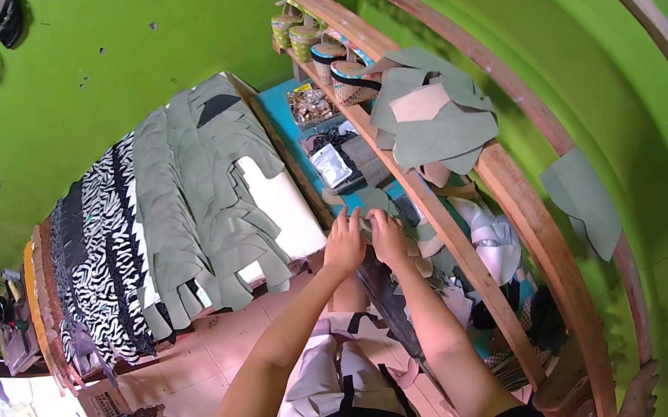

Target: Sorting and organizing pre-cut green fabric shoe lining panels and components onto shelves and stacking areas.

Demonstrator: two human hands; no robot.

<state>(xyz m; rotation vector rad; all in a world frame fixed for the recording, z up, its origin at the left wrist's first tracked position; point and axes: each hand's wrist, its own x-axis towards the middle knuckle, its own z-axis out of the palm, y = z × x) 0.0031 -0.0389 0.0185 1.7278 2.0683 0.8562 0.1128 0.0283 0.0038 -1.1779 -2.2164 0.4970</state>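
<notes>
Both my arms reach forward to the edge of a turquoise work surface (276, 112). My left hand (345, 243) and my right hand (388, 238) are close together, fingers bent inward. Between the fingertips is a small grey-green piece of sheet material (365, 224), mostly covered by the fingers. Just beyond the hands lies another grey-green cut piece (373, 199). To the left, overlapping rows of grey-green cut pieces (192, 186) cover a white-topped table (269, 205), beside rows of zebra-patterned pieces (103, 232).
Wooden shelf rails (438, 219) run along my right, with a stack of grey-green pieces (438, 130) and woven baskets (352, 80) on them. A clear box of small metal parts (311, 105) and a tray of dark items (334, 157) stand ahead. White material (488, 242) lies under the rail.
</notes>
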